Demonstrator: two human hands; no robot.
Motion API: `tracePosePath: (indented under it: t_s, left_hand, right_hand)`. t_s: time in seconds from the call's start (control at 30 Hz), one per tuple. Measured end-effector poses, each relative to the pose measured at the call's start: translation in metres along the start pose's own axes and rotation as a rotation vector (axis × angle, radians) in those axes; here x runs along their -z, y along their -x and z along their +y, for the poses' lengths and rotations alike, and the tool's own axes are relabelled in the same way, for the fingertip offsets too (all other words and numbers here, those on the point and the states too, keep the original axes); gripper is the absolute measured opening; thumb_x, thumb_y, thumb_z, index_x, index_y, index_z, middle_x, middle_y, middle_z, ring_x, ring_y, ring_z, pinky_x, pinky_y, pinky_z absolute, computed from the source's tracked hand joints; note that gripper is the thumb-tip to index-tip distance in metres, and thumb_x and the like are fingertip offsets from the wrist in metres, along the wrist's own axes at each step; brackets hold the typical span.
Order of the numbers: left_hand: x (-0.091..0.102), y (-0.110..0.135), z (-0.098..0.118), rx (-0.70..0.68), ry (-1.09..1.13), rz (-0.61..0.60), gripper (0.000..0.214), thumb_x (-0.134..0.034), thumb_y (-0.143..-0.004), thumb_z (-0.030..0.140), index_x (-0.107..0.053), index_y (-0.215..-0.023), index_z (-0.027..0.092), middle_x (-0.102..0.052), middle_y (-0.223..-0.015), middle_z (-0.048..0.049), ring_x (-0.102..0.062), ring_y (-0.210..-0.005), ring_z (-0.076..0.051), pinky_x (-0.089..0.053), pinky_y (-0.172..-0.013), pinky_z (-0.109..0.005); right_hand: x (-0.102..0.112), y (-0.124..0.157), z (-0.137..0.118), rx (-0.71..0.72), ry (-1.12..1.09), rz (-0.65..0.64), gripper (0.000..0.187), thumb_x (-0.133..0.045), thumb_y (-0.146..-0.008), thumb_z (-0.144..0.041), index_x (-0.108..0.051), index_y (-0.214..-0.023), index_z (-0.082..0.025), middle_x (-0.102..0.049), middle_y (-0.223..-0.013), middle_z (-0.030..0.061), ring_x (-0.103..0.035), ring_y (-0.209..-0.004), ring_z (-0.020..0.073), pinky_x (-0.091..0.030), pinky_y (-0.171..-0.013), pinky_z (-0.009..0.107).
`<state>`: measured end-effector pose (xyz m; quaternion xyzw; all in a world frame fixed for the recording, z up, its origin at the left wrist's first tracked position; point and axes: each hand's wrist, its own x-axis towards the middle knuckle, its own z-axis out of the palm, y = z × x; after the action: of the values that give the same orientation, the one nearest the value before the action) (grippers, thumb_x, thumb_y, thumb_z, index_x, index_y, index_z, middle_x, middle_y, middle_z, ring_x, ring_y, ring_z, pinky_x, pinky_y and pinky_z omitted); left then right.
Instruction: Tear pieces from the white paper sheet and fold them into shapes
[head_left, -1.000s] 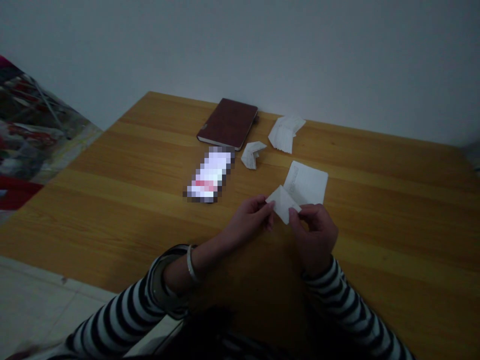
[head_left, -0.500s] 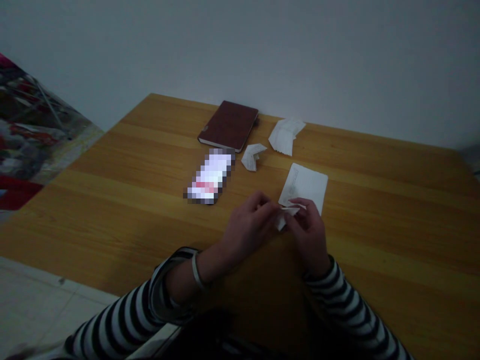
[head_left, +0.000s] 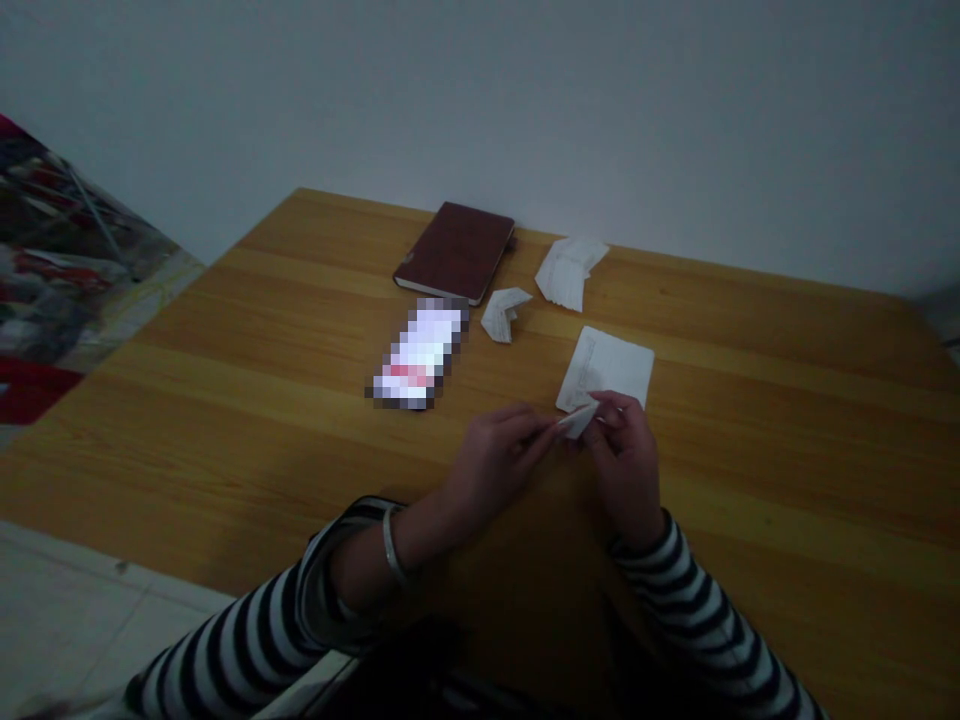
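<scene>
Both my hands meet over the wooden table [head_left: 225, 400], pinching a small folded piece of white paper [head_left: 579, 420]. My left hand [head_left: 495, 465] grips its left end with thumb and fingers pressed together. My right hand [head_left: 626, 455] holds its right end, fingers curled over it. Most of the piece is hidden between the fingers. Just beyond the hands a flat white sheet of paper [head_left: 611, 365] lies on the table.
Farther back lie a dark red notebook [head_left: 457, 250], a small folded paper shape [head_left: 504, 312] and a stack of folded papers [head_left: 568, 268]. A blurred-out flat object [head_left: 418, 355] lies left of the hands. Patterned fabric [head_left: 60, 260] is at far left.
The paper showed as an open triangle between my hands a second ago. It is now folded smaller and pressed between the fingers, and the hands have come closer together.
</scene>
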<state>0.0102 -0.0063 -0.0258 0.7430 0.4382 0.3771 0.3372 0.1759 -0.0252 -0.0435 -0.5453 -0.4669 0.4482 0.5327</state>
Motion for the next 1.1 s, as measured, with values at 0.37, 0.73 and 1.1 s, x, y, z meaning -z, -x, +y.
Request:
tracePosePath:
  t_s: [0.37, 0.73, 1.1]
  left_hand:
    - [-0.001, 0.004, 0.006, -0.022, 0.275, -0.145, 0.027, -0.056, -0.094, 0.023, -0.069, -0.116, 0.02, -0.068, -0.125, -0.0091, -0.065, -0.115, -0.021, -0.052, -0.1, -0.038]
    - [0.002, 0.0, 0.007, 0.143, 0.362, -0.152, 0.026, -0.064, -0.089, 0.029, -0.073, -0.112, 0.021, -0.076, -0.108, -0.0055, -0.072, -0.097, -0.019, -0.056, -0.087, -0.03]
    - [0.002, 0.002, 0.003, 0.131, 0.378, -0.149, 0.026, -0.07, -0.085, 0.029, -0.073, -0.111, 0.024, -0.074, -0.111, -0.0044, -0.072, -0.1, -0.021, -0.056, -0.091, -0.032]
  right_hand:
    - [-0.008, 0.014, 0.002, 0.068, 0.233, -0.057, 0.042, -0.043, -0.097, -0.048, -0.056, -0.07, -0.02, -0.056, -0.064, 0.0006, -0.051, -0.062, 0.016, -0.04, -0.057, 0.028]
    - [0.008, -0.001, -0.001, 0.129, 0.27, -0.25, 0.043, -0.04, -0.099, -0.044, -0.059, -0.068, -0.02, -0.055, -0.06, -0.0002, -0.051, -0.058, 0.0152, -0.042, -0.057, 0.028]
    - [0.01, -0.003, -0.003, 0.159, 0.296, -0.294, 0.039, -0.044, -0.098, -0.04, -0.056, -0.067, -0.02, -0.057, -0.063, -0.0009, -0.054, -0.061, 0.0137, -0.043, -0.056, 0.025]
